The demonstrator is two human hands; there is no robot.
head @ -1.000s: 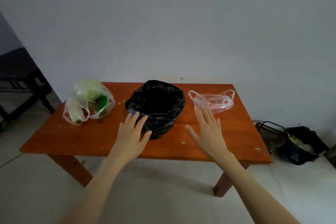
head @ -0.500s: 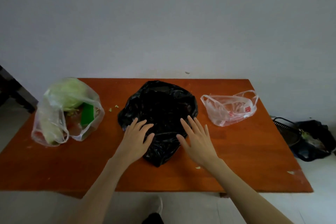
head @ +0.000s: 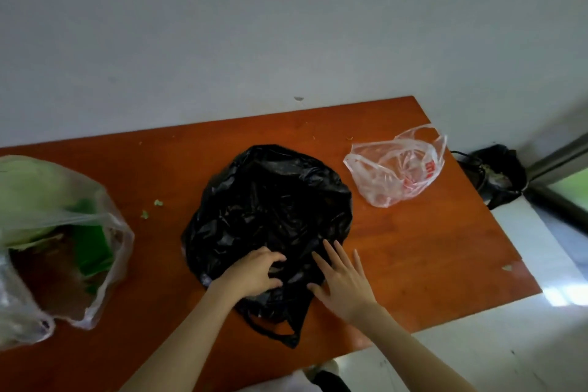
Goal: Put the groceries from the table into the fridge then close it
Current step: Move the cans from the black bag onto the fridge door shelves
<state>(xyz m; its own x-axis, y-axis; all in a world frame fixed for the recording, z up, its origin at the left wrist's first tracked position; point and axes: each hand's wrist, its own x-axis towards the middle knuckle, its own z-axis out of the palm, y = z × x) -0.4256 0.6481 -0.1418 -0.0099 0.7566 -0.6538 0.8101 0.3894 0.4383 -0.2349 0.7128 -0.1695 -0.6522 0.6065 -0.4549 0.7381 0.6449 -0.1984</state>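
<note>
Head view shows us at the table — left hand curling its grip into the black bag lying mid-table, right hand flat on it. Next we gather the handles and lift — fridge unseen.
</note>
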